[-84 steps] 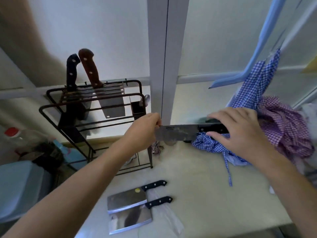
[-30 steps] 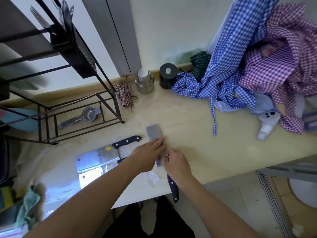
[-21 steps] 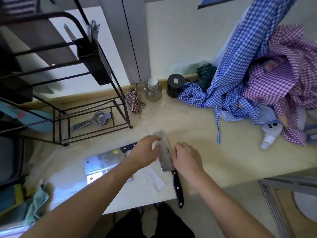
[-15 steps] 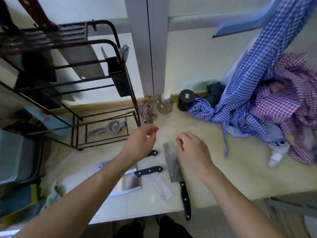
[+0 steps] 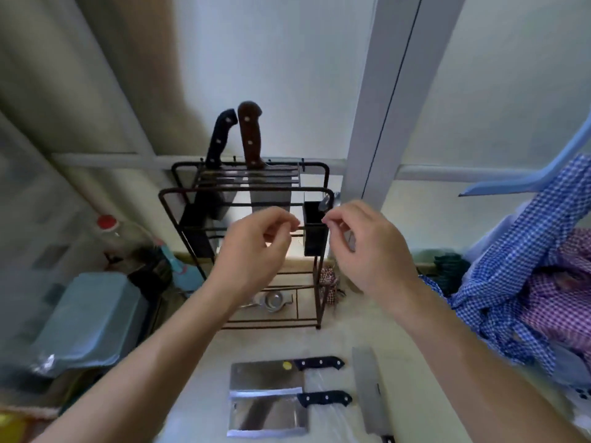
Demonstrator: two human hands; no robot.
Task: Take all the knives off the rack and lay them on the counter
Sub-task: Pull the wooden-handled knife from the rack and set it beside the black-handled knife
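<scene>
While three knives are already laid on the counter (image 5: pixel 399 340), two are left standing in the rack (image 5: pixel 246 199), and both lie above and beyond the fingers, handles up and blades down, so their long axes run nearly vertical. The left hand (image 5: pixel 252 251) and the right hand (image 5: pixel 371 247) are held empty in front of the rack's middle bars, fingers loosely curled with thumb and forefinger almost meeting; nothing is gripped. The black-handled knife (image 5: pixel 220 137) is seen up and slightly left of the left fingertips, the brown-handled knife (image 5: pixel 251 135) just beside it to the right, directly above the left hand, which is judged the nearer; the right hand is set further off, in front of the black utensil holder (image 5: pixel 315 231). Open air is seen above the handles, so a straight upward draw appears unobstructed. Below the hands, the two cleavers (image 5: pixel 265 394) and the slim knife (image 5: pixel 367 391) take up the near counter, with free room to their right before the checked cloths (image 5: pixel 527 266).
</scene>
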